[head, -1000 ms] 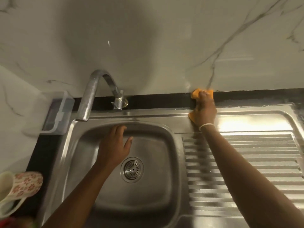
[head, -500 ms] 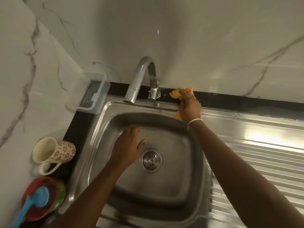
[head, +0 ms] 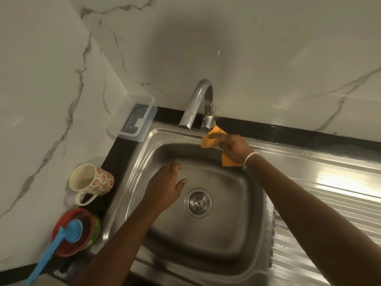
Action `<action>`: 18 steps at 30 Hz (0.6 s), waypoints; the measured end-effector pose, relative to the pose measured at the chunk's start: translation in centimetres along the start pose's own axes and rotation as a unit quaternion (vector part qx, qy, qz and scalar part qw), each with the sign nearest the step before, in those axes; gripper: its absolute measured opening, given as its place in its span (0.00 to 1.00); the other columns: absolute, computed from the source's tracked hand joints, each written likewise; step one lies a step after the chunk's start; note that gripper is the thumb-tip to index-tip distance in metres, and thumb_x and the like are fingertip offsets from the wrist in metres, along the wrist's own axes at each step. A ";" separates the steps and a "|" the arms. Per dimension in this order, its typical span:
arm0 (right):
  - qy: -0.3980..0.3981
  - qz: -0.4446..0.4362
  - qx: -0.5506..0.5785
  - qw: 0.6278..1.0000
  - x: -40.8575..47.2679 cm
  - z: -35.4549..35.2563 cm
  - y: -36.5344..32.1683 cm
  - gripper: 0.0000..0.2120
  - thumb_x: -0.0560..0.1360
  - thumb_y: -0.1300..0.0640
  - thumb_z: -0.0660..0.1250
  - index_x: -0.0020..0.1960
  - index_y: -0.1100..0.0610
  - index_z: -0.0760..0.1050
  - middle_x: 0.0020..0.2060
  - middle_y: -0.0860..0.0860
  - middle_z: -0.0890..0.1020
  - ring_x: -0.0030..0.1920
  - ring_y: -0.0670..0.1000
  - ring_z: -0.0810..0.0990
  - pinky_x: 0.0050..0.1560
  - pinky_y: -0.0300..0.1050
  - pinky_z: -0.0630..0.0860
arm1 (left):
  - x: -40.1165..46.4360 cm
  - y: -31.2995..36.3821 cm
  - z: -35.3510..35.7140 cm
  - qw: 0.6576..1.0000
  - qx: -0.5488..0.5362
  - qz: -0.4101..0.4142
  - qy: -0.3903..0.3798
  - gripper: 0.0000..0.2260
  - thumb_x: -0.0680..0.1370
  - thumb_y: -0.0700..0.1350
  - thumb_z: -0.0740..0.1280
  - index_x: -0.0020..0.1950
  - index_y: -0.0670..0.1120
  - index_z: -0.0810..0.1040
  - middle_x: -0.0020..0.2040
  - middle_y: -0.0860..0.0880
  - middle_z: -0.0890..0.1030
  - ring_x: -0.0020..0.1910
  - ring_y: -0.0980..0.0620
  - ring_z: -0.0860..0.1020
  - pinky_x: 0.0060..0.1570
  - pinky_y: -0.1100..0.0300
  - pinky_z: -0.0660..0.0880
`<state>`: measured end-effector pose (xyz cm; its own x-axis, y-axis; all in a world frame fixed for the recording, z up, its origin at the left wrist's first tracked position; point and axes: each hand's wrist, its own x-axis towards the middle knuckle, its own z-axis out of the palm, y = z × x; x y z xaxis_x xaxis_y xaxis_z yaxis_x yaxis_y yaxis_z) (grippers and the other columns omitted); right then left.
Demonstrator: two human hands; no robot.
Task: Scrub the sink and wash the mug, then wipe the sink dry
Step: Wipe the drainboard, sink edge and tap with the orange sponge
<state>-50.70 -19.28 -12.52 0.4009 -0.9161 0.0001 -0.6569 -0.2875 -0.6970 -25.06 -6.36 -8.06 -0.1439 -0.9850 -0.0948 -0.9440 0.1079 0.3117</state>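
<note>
Sink: a stainless steel basin (head: 206, 240) with rounded corners and a brushed, dull sheen, set into the black counter (head: 123, 149); a round perforated drain (head: 198, 202) sits in its floor.
Drainboard: ribbed steel (head: 329, 213) running off the basin's right edge, glossy where light hits it.
Tap: a curved chrome spout (head: 195, 104) rising at the sink's back edge.
Right hand: (head: 237, 147) closed around a crumpled orange cloth (head: 212, 138), pressed to the back rim just below the tap base; one corner of the cloth hangs out under the wrist, which wears a thin white band.
Left hand: (head: 165, 186) open and flat, fingers together, holding nothing, resting on the basin's back slope left of the drain.
Mug: cream ceramic with red flower print (head: 92, 182), lying on its side with a looped handle, on the counter's left edge beside the sink.
Bowls: a red and a green one, stacked (head: 68, 244), with a blue plastic brush (head: 61, 240) resting in them, near the counter's front-left corner.
Box: clear plastic, rectangular (head: 140, 118), in the back-left corner.
Walls: smooth white marble with grey veins (head: 268, 58).
</note>
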 end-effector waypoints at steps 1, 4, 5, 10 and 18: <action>-0.005 -0.015 0.011 1.000 -0.7 0.4 -0.2 0.16 0.82 0.60 0.62 0.68 0.56 0.77 0.51 0.58 0.84 0.46 0.52 0.80 0.50 0.39 0.68 | -0.3 -0.1 -0.1 1.000 0.000 -0.001 -0.002 0.22 0.77 0.55 0.66 0.67 0.45 0.71 0.62 0.48 0.76 0.61 0.48 0.75 0.57 0.54 0.74; 0.012 -0.005 0.088 0.996 -2.9 1.5 -0.6 0.15 0.82 0.60 0.63 0.68 0.57 0.77 0.59 0.53 0.82 0.58 0.47 0.78 0.60 0.39 0.70 | -1.3 -0.2 -0.3 1.000 0.009 0.006 -0.013 0.23 0.77 0.55 0.67 0.67 0.45 0.71 0.61 0.47 0.77 0.59 0.47 0.76 0.55 0.54 0.75; 0.014 0.030 0.125 0.992 -3.8 1.9 -0.6 0.15 0.82 0.59 0.63 0.67 0.56 0.77 0.58 0.51 0.82 0.58 0.48 0.79 0.61 0.41 0.72 | -1.8 -0.2 -0.4 1.000 0.012 0.008 -0.024 0.23 0.77 0.55 0.66 0.67 0.45 0.71 0.61 0.47 0.77 0.59 0.47 0.76 0.55 0.54 0.75; -0.117 0.146 0.122 0.975 -8.0 4.2 -0.5 0.12 0.81 0.61 0.63 0.61 0.53 0.80 0.52 0.51 0.85 0.51 0.49 0.83 0.61 0.56 0.78 | -4.2 -0.4 -0.4 0.998 0.018 0.003 -0.061 0.23 0.78 0.58 0.64 0.69 0.49 0.68 0.63 0.51 0.75 0.60 0.52 0.75 0.57 0.58 0.74; -0.419 0.098 -0.312 0.847 -6.5 2.3 -3.7 0.16 0.78 0.51 0.68 0.58 0.61 0.80 0.55 0.56 0.82 0.58 0.58 0.81 0.60 0.48 0.78 | -6.3 -0.8 0.2 0.995 0.006 -0.016 -0.101 0.25 0.77 0.58 0.65 0.71 0.49 0.67 0.66 0.51 0.74 0.63 0.52 0.73 0.59 0.59 0.72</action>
<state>-49.40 -11.65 -11.61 0.3858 -0.5186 -0.7631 -0.8678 -0.4847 -0.1093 -23.50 -0.23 -7.89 -0.1702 -0.9408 -0.2931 -0.9521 0.0803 0.2951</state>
